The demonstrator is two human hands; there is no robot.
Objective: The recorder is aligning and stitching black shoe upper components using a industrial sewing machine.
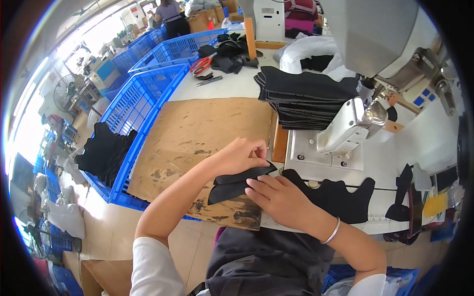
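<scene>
A small black fabric piece, folded or layered, lies over the near right part of a worn brown board. My left hand is closed in a pinch at its upper right corner, thumb against fingertips. From the right, my right hand presses curled fingers on the same piece's right end and grips it there; the thumb is partly hidden. Just beyond my right hand, a larger black cut panel with a wavy edge lies on the white table.
The brown board reaches over a blue crate holding black pieces. A sewing machine stands right, beside stacked black panels. Red-handled scissors and small snips lie farther back. Another person stands far off.
</scene>
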